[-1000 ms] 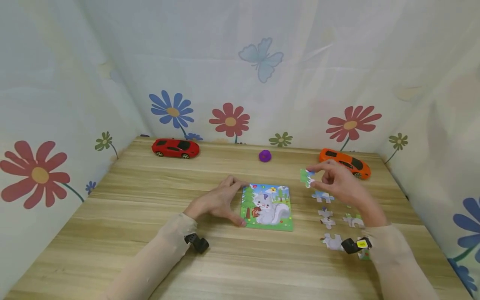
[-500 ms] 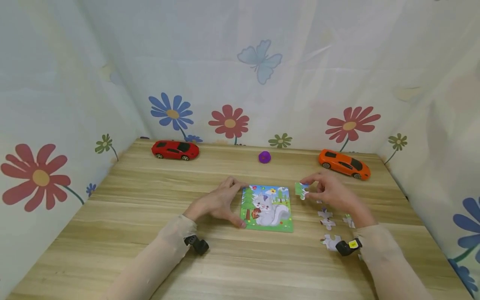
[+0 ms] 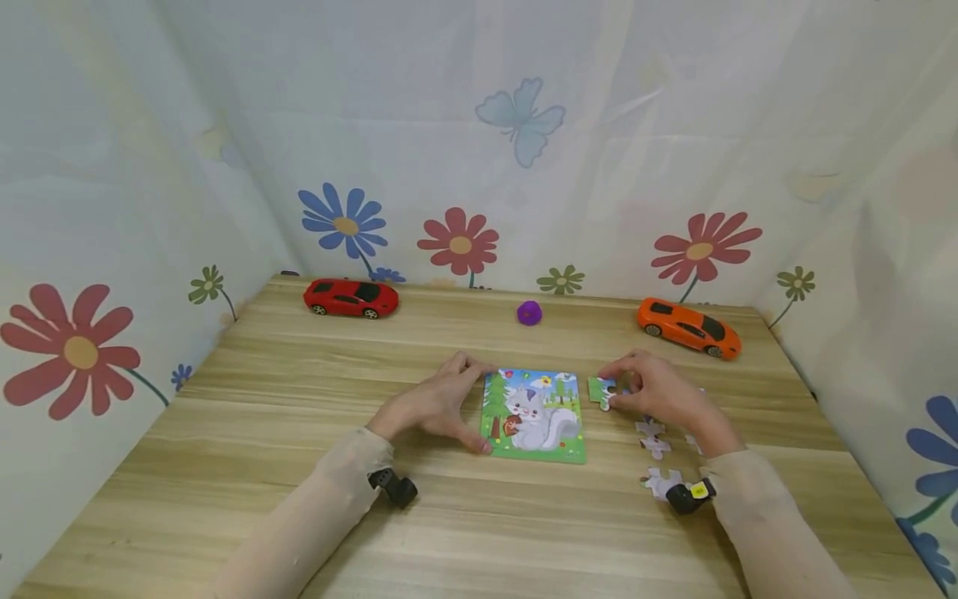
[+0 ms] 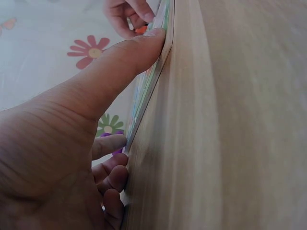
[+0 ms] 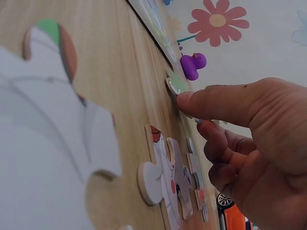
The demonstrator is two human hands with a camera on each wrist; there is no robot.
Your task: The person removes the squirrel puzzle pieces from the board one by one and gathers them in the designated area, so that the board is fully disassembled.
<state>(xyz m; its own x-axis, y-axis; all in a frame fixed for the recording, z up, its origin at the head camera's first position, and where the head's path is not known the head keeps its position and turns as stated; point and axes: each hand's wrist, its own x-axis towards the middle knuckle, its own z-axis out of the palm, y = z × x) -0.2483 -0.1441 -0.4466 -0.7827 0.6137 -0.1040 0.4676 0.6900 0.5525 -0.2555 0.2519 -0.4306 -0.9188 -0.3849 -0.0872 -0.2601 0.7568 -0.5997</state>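
Observation:
A squirrel picture puzzle board [image 3: 533, 414] lies flat on the wooden table [image 3: 299, 391]. My left hand [image 3: 471, 406] braces its left edge, with the forefinger at the top corner and the thumb [image 4: 129, 55] pressed on the bottom corner. My right hand [image 3: 619, 391] pinches a green puzzle piece [image 3: 599, 389] low at the table, just right of the board's upper right side. In the right wrist view the thumb [image 5: 211, 103] sits on the green piece [image 5: 173, 84] and the other fingers curl below it.
Several loose white pieces [image 3: 653, 437] lie right of the board, near my right wrist. A red toy car [image 3: 349, 297], a purple knob [image 3: 529, 312] and an orange toy car [image 3: 688, 326] stand along the back. Flowered curtain walls close in three sides.
My right hand has come down and leftward with the green piece, from above the loose pieces to the table beside the board. The left hand has stayed put.

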